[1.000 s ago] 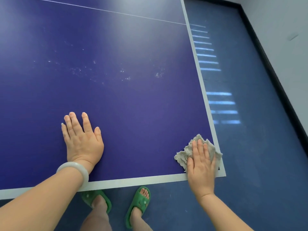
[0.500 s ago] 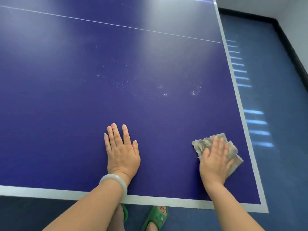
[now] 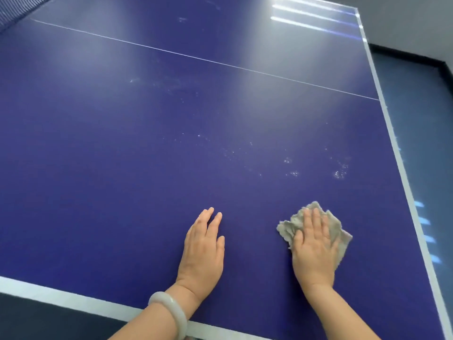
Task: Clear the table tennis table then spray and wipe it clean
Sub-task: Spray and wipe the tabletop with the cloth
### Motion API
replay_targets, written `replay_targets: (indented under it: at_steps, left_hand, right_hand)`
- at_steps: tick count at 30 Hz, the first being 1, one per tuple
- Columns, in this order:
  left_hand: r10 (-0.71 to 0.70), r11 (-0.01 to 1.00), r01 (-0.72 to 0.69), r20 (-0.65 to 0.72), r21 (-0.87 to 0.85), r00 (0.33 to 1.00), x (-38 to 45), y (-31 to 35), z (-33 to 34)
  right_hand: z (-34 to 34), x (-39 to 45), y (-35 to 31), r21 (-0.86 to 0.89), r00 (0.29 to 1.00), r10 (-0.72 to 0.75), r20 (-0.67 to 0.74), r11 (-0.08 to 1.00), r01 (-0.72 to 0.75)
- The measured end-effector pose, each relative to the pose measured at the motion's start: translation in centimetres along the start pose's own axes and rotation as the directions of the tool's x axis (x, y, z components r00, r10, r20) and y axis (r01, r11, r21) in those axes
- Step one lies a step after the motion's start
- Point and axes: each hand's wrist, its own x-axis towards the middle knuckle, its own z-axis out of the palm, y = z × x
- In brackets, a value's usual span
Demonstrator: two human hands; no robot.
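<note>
Wiping step on table tennis table (image 3: 122,192)
Right hand (image 3: 315,251) presses cloth (image 3: 340,231) with flat fingers; left hand (image 3: 203,251) rests open; droplets (image 3: 339,174) ahead probably need the next stroke

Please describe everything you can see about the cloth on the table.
The cloth is a small grey-beige rag that looks soft and worn, with frayed, uneven edges. It lies crumpled and flattened on the blue table, near its right side and close to the near edge. The right hand presses on it with straight fingers and covers its middle, so only the rim shows around the hand. White droplets sit on the table beyond it. The left hand does not touch it.
</note>
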Motion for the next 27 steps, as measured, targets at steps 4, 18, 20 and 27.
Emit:
replay_targets:
  at_steps: [4, 18, 20, 27]
  left_hand:
    - [-0.115, 0.985, 0.13, -0.136, 0.113, 0.984, 4.2, -4.4, -3.8]
    - [-0.281, 0.838, 0.357, -0.234, 0.413, 0.931, 10.8, -10.3, -5.2]
    - [-0.272, 0.844, 0.353, -0.244, 0.404, 0.931, 10.8, -10.4, -5.1]
    - [-0.287, 0.835, 0.359, -0.226, 0.417, 0.931, 10.9, -10.1, -5.4]
  right_hand:
    - [0.8, -1.8, -4.7, 0.049, 0.987, 0.098, -0.125, 0.994, -0.093]
    - [0.9, 2.9, -7.9, 0.073, 0.975, 0.191, -0.117, 0.98, -0.184]
    - [1.9, 0.9, -11.4, 0.021, 0.99, -0.073, -0.122, 0.997, 0.076]
    - [0.8, 7.1, -11.3, -0.054, 0.742, -0.67, 0.001, 0.741, 0.669]
